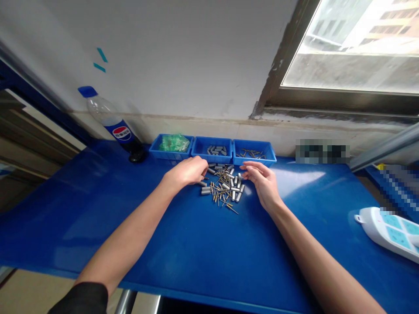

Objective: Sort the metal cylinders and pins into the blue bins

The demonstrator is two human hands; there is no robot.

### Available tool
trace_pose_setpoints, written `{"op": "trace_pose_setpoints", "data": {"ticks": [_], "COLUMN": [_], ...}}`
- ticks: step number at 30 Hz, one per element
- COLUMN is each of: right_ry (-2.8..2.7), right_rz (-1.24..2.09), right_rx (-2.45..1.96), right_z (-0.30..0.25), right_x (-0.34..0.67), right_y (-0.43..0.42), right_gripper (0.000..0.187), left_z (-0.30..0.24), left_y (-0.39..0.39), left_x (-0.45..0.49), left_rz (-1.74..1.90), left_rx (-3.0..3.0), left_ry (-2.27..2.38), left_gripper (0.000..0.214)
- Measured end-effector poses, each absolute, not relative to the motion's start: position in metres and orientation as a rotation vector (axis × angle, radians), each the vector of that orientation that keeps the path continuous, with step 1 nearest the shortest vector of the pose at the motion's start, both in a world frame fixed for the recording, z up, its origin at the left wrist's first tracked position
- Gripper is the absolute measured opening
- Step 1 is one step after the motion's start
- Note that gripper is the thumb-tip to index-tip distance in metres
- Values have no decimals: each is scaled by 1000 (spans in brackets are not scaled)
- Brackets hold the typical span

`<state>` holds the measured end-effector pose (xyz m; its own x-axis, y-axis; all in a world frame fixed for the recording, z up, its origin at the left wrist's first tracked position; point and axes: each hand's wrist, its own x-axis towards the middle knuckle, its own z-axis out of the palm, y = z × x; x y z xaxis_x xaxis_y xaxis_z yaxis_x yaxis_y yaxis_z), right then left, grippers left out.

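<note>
A mixed pile of small metal parts lies on the blue table: grey cylinders [233, 195] and thin brass-and-steel pins [216, 192]. At the pile's left edge is my left hand [188, 171], its fingers curled down and together; whatever is between the fingertips is hidden. My right hand [263, 181] hovers by the pile's right edge, fingers stretched towards it and a little apart, with nothing visible in them. Just behind stand three blue bins: the left bin [153, 150] holds green plastic, the middle bin [209, 158] grey cylinders, the right bin [253, 162] pins.
A cola bottle [114, 124] stands at the back left, near the wall. On the right side of the blue table [196, 253] lies a white power strip [376, 224]. A wall and a window [353, 65] rise behind the table. Its front edge runs below my forearms.
</note>
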<state>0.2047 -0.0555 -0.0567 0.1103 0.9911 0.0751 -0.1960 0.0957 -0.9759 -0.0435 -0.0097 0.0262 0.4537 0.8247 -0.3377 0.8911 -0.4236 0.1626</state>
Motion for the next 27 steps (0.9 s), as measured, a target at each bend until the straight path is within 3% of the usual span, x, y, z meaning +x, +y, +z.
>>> {"op": "trace_pose_setpoints", "data": {"ticks": [7, 13, 17, 27], "right_ry": [-1018, -1085, -1226, -1283], "right_rz": [1167, 1145, 1155, 1262], "right_rx": [-1050, -1052, -1044, -1024], "right_z": [-56, -55, -51, -53], "right_x": [205, 204, 200, 197], "right_y": [-56, -57, -60, -63], "right_gripper": [23, 24, 29, 28], "left_z": [24, 28, 28, 19], "left_y": [-10, -8, -10, -14], "left_x": [-42, -36, -27, -17], "left_rz": [-288, 278, 541, 574], "left_rx": [2457, 2452, 2392, 2375], "left_ry": [1406, 1128, 998, 864], "left_gripper": [17, 6, 10, 9]}}
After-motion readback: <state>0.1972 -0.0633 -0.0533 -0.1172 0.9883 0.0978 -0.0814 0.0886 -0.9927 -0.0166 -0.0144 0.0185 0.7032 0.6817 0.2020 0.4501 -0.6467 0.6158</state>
